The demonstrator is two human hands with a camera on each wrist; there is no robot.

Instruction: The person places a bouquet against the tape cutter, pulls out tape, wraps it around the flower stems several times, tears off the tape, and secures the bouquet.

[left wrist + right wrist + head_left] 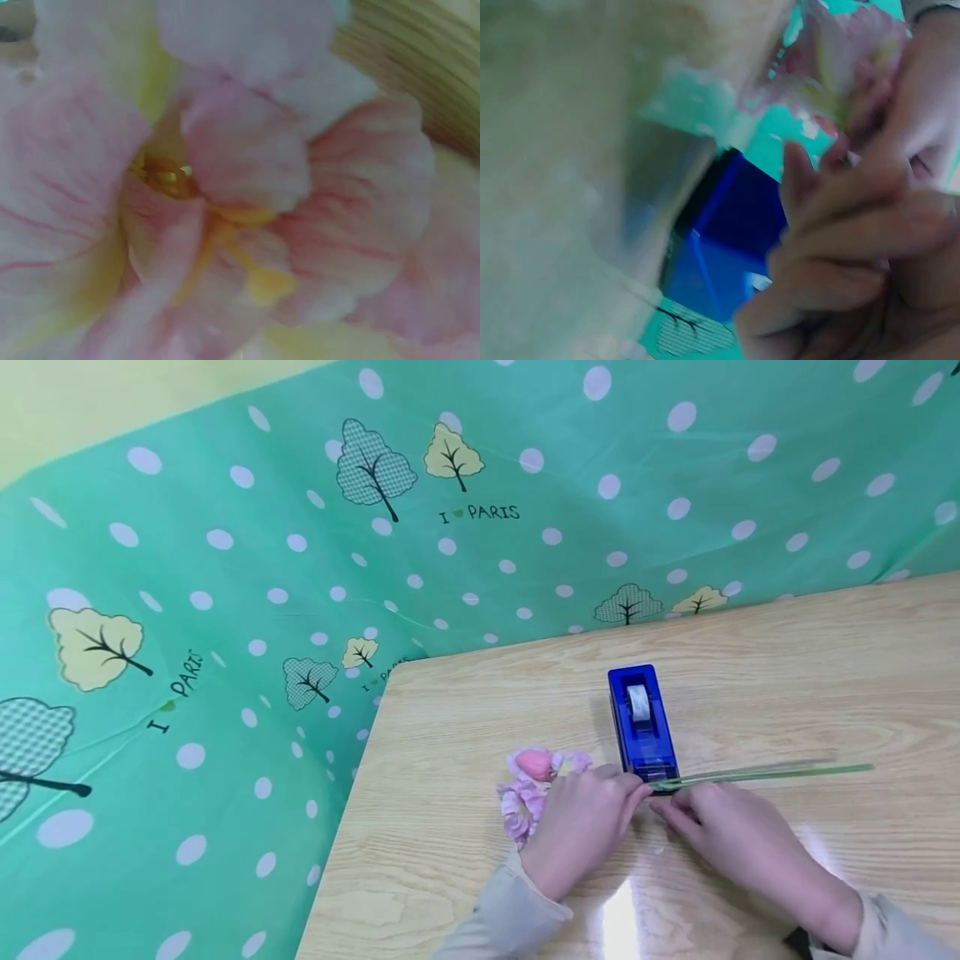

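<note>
Left hand [585, 822] gripping green stems [840, 769] below pink-lilac flowers [523, 797], blooms toward left edge of wooden surface [420, 852]. Right hand [742, 835], fingers curled, beside stems; can't tell if gripping. Blue tape dispenser [647, 745] beyond, toward far edge.

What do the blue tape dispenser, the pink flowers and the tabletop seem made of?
Tape dispenser: likely hard plastic, smooth, from its even blue and crisp edges.
Pink flowers: probably matte artificial fabric, since the red veining looks printed.
Tabletop: wood or wood-look laminate; grain shows, and bright glare suggests sheen.
</note>
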